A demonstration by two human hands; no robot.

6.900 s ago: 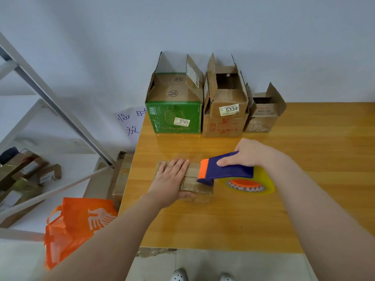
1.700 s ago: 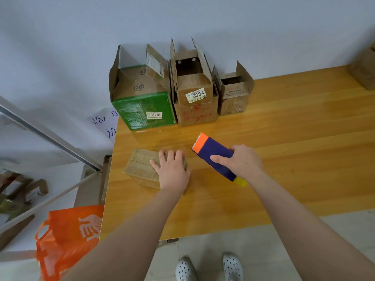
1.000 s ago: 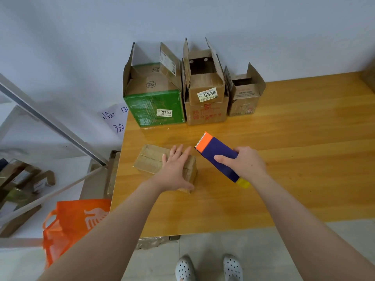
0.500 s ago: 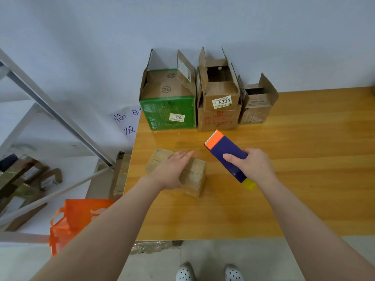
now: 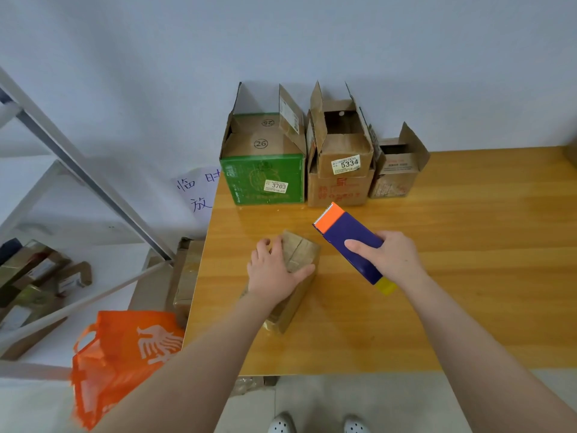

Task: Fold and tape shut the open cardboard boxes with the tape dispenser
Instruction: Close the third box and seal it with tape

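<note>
Cardboard box (image 5: pixel 301 251) is swinging round under the clasping left grip (image 5: pixel 274 276), now lying near-to-far; right grip (image 5: pixel 390 257) is holding the tape dispenser (image 5: pixel 346 235), orange end pointing far-left.

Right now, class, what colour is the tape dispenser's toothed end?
Orange; the tape dispenser shows best in the head view.

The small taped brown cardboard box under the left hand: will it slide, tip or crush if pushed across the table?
The small taped brown cardboard box probably slides easily: the glossy wooden table looks slick. Likely light: the left hand alone grips it. Probably stiff: its faces look flat under that grip.
</note>
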